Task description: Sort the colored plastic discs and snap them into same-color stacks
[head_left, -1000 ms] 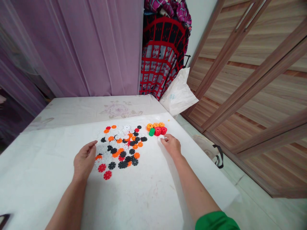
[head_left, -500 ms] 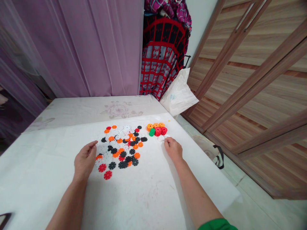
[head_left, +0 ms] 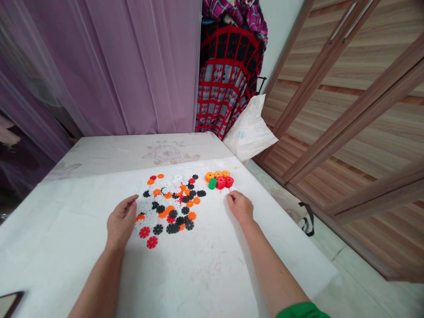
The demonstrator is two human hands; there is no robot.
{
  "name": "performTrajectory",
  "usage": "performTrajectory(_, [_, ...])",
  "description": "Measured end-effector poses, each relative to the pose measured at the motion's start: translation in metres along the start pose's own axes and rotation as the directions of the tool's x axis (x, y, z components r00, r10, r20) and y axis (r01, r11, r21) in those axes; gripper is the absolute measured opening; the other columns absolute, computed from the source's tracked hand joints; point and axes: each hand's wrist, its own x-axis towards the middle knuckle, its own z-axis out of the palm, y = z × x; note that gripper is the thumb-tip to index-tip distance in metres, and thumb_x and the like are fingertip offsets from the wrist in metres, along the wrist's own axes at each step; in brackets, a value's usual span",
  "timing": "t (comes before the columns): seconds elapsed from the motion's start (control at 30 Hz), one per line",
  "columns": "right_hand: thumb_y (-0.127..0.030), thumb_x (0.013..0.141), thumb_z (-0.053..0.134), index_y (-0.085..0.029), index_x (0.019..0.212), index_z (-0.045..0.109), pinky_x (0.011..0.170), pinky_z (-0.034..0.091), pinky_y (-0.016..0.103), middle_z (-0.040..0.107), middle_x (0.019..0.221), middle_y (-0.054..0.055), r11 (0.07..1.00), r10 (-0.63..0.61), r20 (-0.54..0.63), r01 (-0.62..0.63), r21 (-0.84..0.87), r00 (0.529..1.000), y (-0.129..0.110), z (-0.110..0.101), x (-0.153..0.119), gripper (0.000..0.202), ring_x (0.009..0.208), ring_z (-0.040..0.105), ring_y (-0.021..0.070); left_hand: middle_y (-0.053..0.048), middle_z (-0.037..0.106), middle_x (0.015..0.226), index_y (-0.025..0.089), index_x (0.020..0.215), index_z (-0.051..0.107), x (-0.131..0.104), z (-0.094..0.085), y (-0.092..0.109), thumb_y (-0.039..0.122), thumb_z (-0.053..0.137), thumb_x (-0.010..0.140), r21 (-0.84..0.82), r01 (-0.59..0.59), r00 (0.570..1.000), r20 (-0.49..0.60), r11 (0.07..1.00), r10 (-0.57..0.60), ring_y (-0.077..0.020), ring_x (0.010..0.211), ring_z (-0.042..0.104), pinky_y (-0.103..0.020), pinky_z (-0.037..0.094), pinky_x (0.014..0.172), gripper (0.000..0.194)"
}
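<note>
Snowflake discs [head_left: 172,228] in black, orange, red and white lie in a loose spread on the white cloth. At the left edge of that spread is my left hand [head_left: 121,222], its fingers bent and held together; whatever they may hold is hidden. My right hand [head_left: 241,206] pinches at a small white group of snowflake discs [head_left: 224,191] right of the spread. Just beyond it sit stacked orange discs [head_left: 217,175], stacked red discs [head_left: 221,183] and a green stack [head_left: 212,183].
A white cloth [head_left: 195,274] covers the table, over a flowered cover [head_left: 165,151] at the far end. A white bag [head_left: 251,130] stands past the far right corner. Wooden wardrobe doors [head_left: 334,110] rise at right. A dark-edged object [head_left: 11,302] lies at lower left.
The whole view has shifted slightly, moving the scene a little to the right. Both hands stay at about the same places beside the discs. No disc has visibly moved.
</note>
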Motion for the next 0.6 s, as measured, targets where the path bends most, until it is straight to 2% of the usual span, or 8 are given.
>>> performTrajectory(0.13, [-0.033,0.098,0.051,-0.025,0.098,0.073,0.066,0.032,0.026,0.076,0.095,0.001,1.000,-0.004,0.008,0.004,-0.013,1.000,0.002,0.000,-0.006,0.024,0.083,0.064,0.0162,0.000,0.064,0.069,0.020,0.109,0.075,0.000,0.000,0.000,0.046,0.051,0.076,-0.009,-0.013,1.000,-0.016,1.000,0.012,-0.0159,0.059,0.054,-0.028,0.047,0.061,0.048])
performTrajectory(0.23, [-0.029,0.097,0.050,-0.026,0.098,0.075,0.066,0.033,0.025,0.075,0.098,0.001,0.993,-0.098,0.028,0.099,-0.061,0.995,0.004,0.001,-0.017,0.025,0.083,0.064,0.0149,-0.001,0.065,0.070,0.020,0.110,0.075,0.001,0.000,-0.003,0.047,0.050,0.075,-0.003,-0.015,1.000,-0.013,1.000,0.015,-0.0159,0.060,0.054,-0.028,0.046,0.059,0.051])
performTrajectory(0.33, [-0.028,0.098,0.049,-0.030,0.106,0.075,0.065,0.033,0.025,0.072,0.102,0.000,0.974,-0.177,0.065,0.184,-0.131,0.982,0.003,0.000,-0.024,0.028,0.082,0.063,0.0139,-0.001,0.067,0.072,0.020,0.111,0.075,0.002,0.001,-0.005,0.047,0.050,0.074,-0.009,-0.025,1.000,-0.013,1.000,0.025,-0.0161,0.060,0.054,-0.028,0.046,0.059,0.052])
performTrajectory(0.47, [-0.029,0.101,0.045,-0.032,0.111,0.074,0.063,0.031,0.025,0.071,0.101,0.002,0.955,-0.189,0.088,0.204,-0.214,0.978,0.001,-0.002,-0.024,0.031,0.081,0.063,0.0142,-0.001,0.067,0.069,0.020,0.109,0.075,0.002,0.000,-0.004,0.047,0.050,0.074,-0.006,-0.026,1.000,-0.015,1.000,0.026,-0.0159,0.057,0.053,-0.028,0.046,0.057,0.052])
performTrajectory(0.6, [-0.030,0.101,0.043,-0.031,0.109,0.074,0.061,0.030,0.026,0.071,0.101,0.002,0.948,-0.212,0.088,0.227,-0.224,0.973,-0.001,-0.002,-0.022,0.032,0.080,0.063,0.0143,0.000,0.065,0.066,0.019,0.110,0.075,0.002,0.000,-0.002,0.047,0.050,0.074,0.009,-0.026,1.000,-0.013,1.000,0.027,-0.0155,0.055,0.053,-0.029,0.046,0.058,0.053])
